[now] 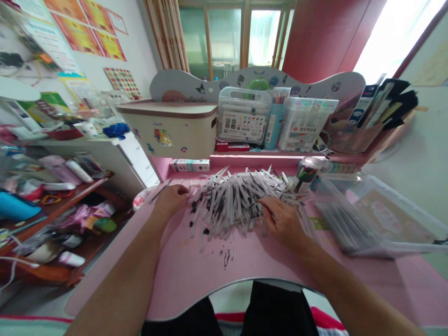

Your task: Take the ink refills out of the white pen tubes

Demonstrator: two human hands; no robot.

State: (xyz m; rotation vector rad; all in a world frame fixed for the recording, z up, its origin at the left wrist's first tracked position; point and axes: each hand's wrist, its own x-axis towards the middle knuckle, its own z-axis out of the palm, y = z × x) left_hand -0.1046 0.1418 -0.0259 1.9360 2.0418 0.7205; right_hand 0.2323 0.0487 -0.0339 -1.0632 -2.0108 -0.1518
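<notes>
A big heap of white pens with black tips (pixel 238 198) lies across the middle of the pink desk (pixel 196 270). My left hand (pixel 171 198) rests at the heap's left edge, fingers curled onto the pens there. On the heap's right side, my right hand (pixel 282 219) has its fingers bent down into the pens. What either hand actually grips is hidden among the pens. A few small black caps (pixel 227 255) lie loose on the desk in front of the heap.
A clear plastic bin (pixel 381 217) with several pens inside stands at the right. A round tin (pixel 307 171) sits behind the heap. Marker cases (pixel 243 114), a cream box (pixel 168 128) and a small carton (pixel 189 164) line the back shelf. Cluttered shelves (pixel 52 196) stand to the left.
</notes>
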